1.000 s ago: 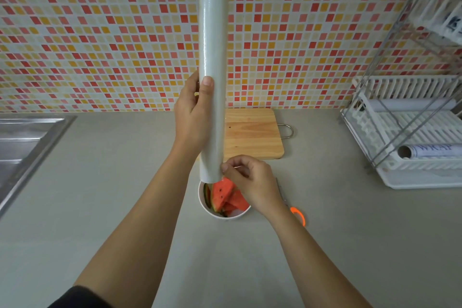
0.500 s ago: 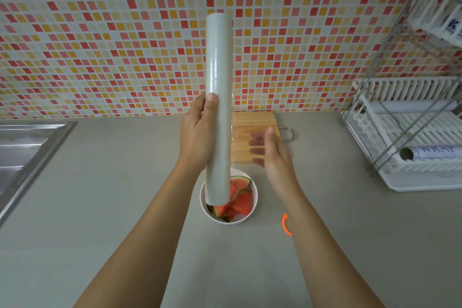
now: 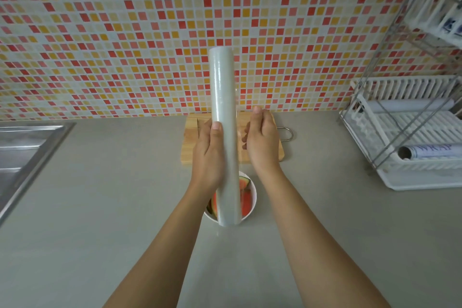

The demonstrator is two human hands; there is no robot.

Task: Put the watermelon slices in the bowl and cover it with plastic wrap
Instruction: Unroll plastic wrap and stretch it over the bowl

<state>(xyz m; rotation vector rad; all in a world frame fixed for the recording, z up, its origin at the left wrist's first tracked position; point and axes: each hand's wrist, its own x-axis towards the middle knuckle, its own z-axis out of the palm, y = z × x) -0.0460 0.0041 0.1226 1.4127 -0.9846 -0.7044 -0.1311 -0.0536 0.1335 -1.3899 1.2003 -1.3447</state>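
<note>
Our left hand (image 3: 207, 155) grips the roll (image 3: 223, 97) upright, above the bowl (image 3: 253, 204). Our right hand (image 3: 263, 144), fingers relaxed, sits just right of it.

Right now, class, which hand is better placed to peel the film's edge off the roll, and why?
The right hand: it is free and open beside the roll, while the left hand grips it upright.
</note>
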